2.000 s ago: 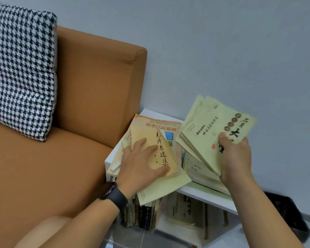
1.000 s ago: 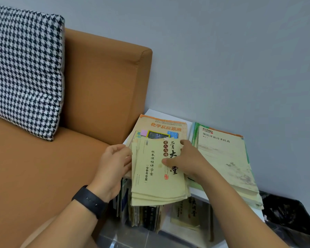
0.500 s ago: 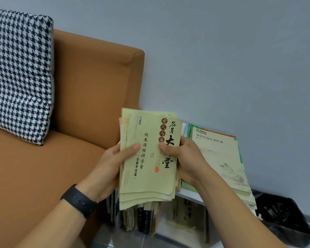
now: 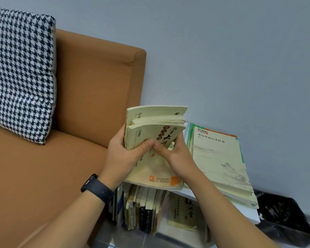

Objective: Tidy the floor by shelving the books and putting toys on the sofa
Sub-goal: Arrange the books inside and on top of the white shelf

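Both hands hold a stack of thin pale-yellow books upright above the white shelf. My left hand grips the stack's left edge with the thumb across the front cover. From the right, my right hand grips it, thumb meeting the left thumb on the cover. The stack's lower end rests on an orange-edged book lying on the shelf top. A second pile of pale green-edged books lies flat on the shelf to the right. No toys are in view.
An orange sofa with a houndstooth cushion fills the left. Several books stand upright in the shelf's lower compartment. A bin with a black bag sits at the far right by the grey wall.
The right hand laid its fanned books on the left pile. Both hands then gathered the stack, lifted it off the shelf top and tilted it upright, thumbs closing together on the cover.
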The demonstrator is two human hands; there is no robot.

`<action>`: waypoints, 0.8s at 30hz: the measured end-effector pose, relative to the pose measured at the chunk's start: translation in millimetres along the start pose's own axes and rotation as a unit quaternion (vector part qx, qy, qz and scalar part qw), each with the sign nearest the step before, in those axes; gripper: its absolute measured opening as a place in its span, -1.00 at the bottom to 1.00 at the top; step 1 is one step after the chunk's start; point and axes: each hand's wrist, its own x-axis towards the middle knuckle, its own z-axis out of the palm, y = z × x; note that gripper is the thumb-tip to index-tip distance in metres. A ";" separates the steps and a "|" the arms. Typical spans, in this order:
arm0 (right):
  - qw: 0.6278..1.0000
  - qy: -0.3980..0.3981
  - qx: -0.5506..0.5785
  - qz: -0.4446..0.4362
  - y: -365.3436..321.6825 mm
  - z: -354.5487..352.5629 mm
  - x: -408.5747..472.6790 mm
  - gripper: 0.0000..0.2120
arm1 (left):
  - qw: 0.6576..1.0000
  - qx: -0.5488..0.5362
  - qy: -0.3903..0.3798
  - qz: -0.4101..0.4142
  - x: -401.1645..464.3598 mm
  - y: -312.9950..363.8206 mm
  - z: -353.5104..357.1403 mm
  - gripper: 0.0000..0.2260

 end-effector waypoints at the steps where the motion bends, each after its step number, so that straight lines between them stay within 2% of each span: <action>1: 1.000 -0.004 0.011 -0.002 0.1 1.5 1.2 -0.34 | 1.000 -0.010 0.005 -0.001 0.0 -0.5 1.1 -0.63; 3: 0.999 -0.015 0.035 -0.008 -1.6 6.1 1.4 -0.34 | 0.999 -0.027 0.029 -0.001 -1.2 -1.7 -0.6 -0.66; 6: 0.999 -0.031 0.038 -0.021 -1.5 11.1 -3.4 -0.35 | 0.998 -0.034 0.055 0.004 -4.0 -3.7 -6.1 -0.60; 12: 0.998 -0.015 0.050 0.029 7.5 9.2 -3.7 -0.32 | 0.999 -0.019 0.041 -0.012 -5.3 -12.3 -1.9 -0.58; 16: 0.999 -0.015 0.041 0.015 -1.5 4.0 -15.4 -0.44 | 0.998 -0.036 0.041 -0.028 -14.2 -8.3 -4.5 -0.58; 20: 0.994 -0.066 0.076 0.035 -13.0 -17.2 -36.8 -0.42 | 0.997 -0.044 -0.051 -0.046 -31.8 -3.0 -16.0 -0.65; 24: 0.988 -0.112 0.050 0.090 -3.2 -36.6 -73.2 -0.41 | 0.987 -0.043 -0.135 -0.077 -46.6 -0.3 -15.3 -0.59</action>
